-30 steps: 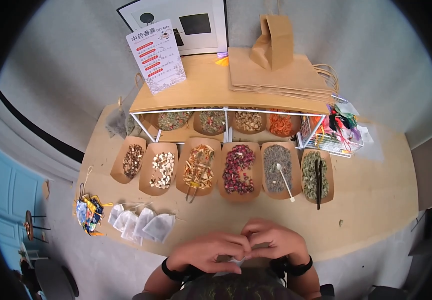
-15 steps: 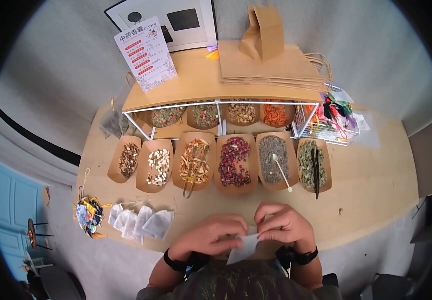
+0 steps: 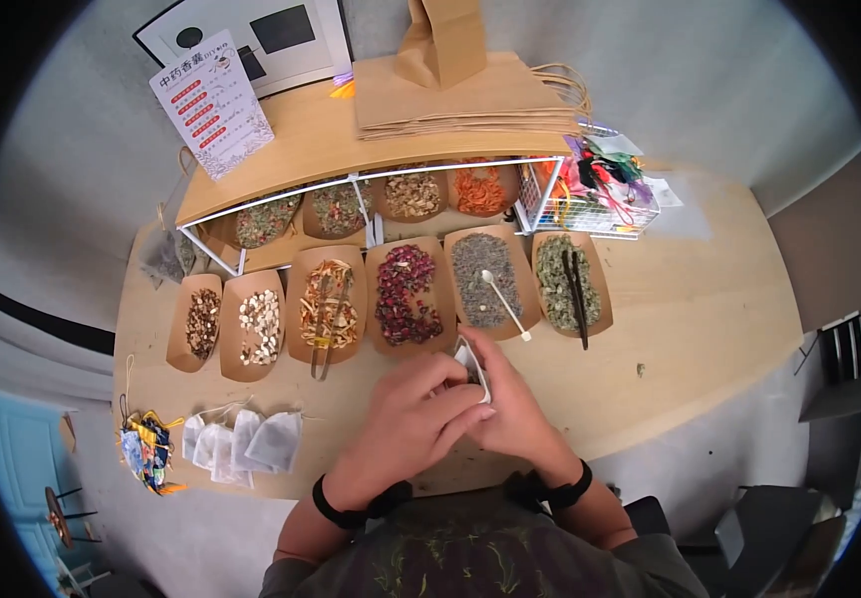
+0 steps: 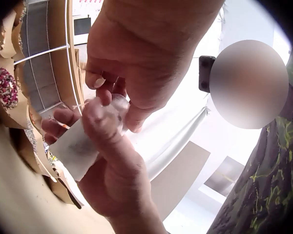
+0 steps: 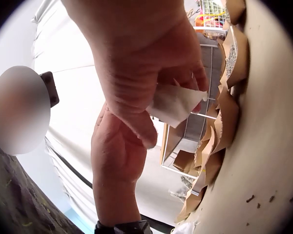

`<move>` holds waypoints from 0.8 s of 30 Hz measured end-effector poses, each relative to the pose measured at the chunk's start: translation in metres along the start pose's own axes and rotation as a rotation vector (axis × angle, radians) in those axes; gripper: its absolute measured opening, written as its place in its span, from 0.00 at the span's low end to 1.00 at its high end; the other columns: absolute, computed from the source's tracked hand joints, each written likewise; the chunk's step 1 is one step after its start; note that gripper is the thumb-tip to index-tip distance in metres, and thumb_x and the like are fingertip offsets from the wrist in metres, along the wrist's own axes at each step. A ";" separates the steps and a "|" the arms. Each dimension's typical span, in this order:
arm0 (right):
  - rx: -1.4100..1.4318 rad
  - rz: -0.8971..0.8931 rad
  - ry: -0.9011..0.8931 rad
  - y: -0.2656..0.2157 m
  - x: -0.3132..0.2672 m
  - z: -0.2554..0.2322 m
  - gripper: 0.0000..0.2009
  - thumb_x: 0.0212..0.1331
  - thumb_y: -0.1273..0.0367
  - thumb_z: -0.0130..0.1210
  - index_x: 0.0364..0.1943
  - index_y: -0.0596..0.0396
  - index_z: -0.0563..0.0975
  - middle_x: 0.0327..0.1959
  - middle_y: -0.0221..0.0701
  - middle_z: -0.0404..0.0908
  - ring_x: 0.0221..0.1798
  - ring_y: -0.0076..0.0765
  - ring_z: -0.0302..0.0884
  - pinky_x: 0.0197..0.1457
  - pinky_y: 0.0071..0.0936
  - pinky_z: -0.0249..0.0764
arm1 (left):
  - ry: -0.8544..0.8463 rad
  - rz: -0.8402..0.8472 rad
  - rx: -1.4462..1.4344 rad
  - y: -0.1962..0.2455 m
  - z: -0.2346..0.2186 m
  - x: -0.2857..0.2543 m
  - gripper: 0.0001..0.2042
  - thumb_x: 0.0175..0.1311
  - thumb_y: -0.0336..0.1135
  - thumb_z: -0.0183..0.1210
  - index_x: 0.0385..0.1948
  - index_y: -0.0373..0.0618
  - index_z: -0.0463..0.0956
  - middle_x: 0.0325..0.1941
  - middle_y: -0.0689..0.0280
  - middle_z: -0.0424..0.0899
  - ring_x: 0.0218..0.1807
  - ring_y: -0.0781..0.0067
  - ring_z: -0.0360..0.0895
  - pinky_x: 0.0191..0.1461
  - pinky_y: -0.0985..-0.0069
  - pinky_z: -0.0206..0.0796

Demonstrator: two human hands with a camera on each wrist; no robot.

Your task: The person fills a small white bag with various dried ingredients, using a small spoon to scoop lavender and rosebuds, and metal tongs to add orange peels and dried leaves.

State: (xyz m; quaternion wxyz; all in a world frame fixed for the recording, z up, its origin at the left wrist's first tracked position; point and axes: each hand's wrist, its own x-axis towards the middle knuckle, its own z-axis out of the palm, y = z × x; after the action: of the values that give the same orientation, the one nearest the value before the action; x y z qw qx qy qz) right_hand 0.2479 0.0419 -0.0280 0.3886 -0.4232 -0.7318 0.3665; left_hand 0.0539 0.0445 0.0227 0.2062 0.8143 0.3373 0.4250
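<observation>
A small white pouch [image 3: 472, 371] stands tilted between the two hands, over the table just in front of the trays. My right hand [image 3: 512, 414] holds it from the right; in the left wrist view that hand's thumb lies across the pouch [image 4: 75, 151]. My left hand [image 3: 406, 414] pinches the pouch at its upper end, with curled fingers [image 4: 105, 90]. In the right wrist view, the pouch [image 5: 173, 105] shows beneath my right hand [image 5: 141, 63], partly covered by the fingers. Small dark bits show through its thin cloth; its opening is largely hidden.
Trays of dried petals [image 3: 409, 294], grey buds [image 3: 480, 261] and green leaves [image 3: 555, 279] line up beyond the hands, below a wooden shelf [image 3: 321, 149]. Several white pouches [image 3: 273, 444] and colourful pouches [image 3: 146, 448] lie left; a wire basket [image 3: 600, 214] stands back right.
Both hands have moved forward, closer to the trays, and now overlap around the pouch. The pouch, earlier stretched between the fingertips, has turned upright. The head view has shifted, moving the trays left.
</observation>
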 end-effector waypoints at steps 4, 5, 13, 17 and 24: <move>-0.140 -0.015 0.071 -0.005 0.000 -0.018 0.37 0.51 0.71 0.77 0.70 0.57 0.75 0.57 0.48 0.86 0.58 0.63 0.86 0.60 0.48 0.84 | 0.068 0.044 0.063 0.001 -0.007 0.002 0.11 0.58 0.33 0.80 0.39 0.44 0.88 0.38 0.64 0.83 0.35 0.59 0.80 0.38 0.65 0.71; -0.144 -0.017 0.068 -0.008 0.000 -0.022 0.37 0.51 0.71 0.77 0.70 0.57 0.75 0.57 0.48 0.86 0.58 0.63 0.86 0.60 0.48 0.84 | 0.077 0.017 0.069 0.002 -0.008 0.002 0.11 0.58 0.33 0.80 0.39 0.43 0.88 0.38 0.63 0.83 0.36 0.58 0.81 0.39 0.63 0.72; -0.233 -0.031 -0.035 -0.018 0.008 -0.057 0.29 0.50 0.74 0.74 0.60 0.57 0.80 0.52 0.46 0.86 0.54 0.60 0.86 0.56 0.45 0.83 | 0.055 -0.120 -0.109 0.009 -0.014 -0.008 0.20 0.62 0.38 0.78 0.54 0.44 0.87 0.53 0.60 0.84 0.48 0.55 0.86 0.53 0.60 0.79; -0.329 0.085 0.063 -0.004 0.013 -0.108 0.27 0.53 0.75 0.72 0.60 0.57 0.80 0.50 0.45 0.86 0.54 0.56 0.88 0.58 0.44 0.84 | 0.067 -0.243 -0.025 0.004 -0.034 -0.028 0.29 0.60 0.36 0.80 0.64 0.44 0.82 0.64 0.58 0.81 0.54 0.57 0.86 0.59 0.63 0.80; -1.220 0.054 -0.203 0.007 0.080 -0.199 0.23 0.46 0.72 0.75 0.50 0.57 0.81 0.47 0.44 0.88 0.53 0.61 0.87 0.56 0.48 0.85 | 0.007 -0.457 -0.011 -0.004 -0.051 -0.073 0.29 0.59 0.30 0.80 0.64 0.45 0.82 0.63 0.59 0.81 0.53 0.62 0.86 0.58 0.65 0.81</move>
State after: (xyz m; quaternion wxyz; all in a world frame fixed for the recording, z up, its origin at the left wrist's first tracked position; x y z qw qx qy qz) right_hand 0.3980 0.1586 0.0718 -0.0044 -0.5505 -0.8319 -0.0699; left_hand -0.0207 -0.0032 0.0080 0.3005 0.7142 0.5112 0.3718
